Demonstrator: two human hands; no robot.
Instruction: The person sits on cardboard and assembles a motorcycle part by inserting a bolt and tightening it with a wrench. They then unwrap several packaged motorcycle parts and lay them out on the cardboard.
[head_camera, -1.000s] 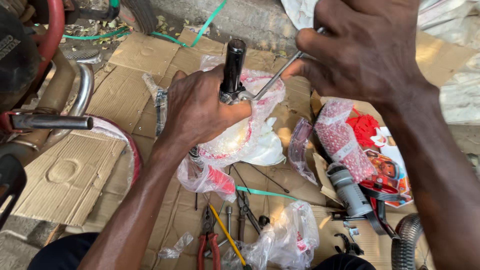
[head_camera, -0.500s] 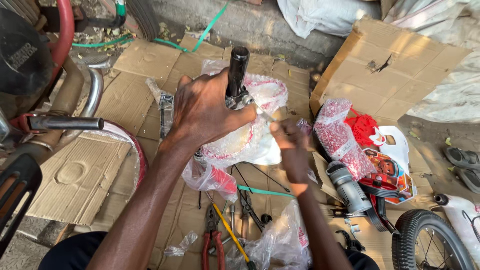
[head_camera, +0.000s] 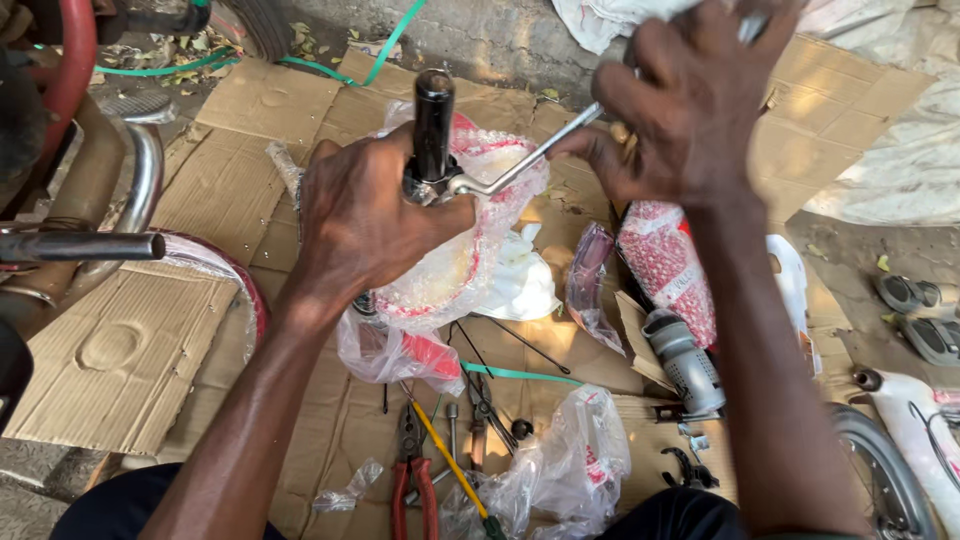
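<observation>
Head view: left hand (head_camera: 375, 215) clamps the wrapped part (head_camera: 455, 265) with its black stem (head_camera: 433, 125); right hand (head_camera: 690, 110) closes on the wrench (head_camera: 520, 165) at the stem's base. Slippery plastic could let it twist; wrench may slip off.

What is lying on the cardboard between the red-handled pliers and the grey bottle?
In the head view, between the red-handled pliers and the grey bottle lie a yellow-handled screwdriver, some small metal tools and a crumpled clear plastic bag.
</observation>
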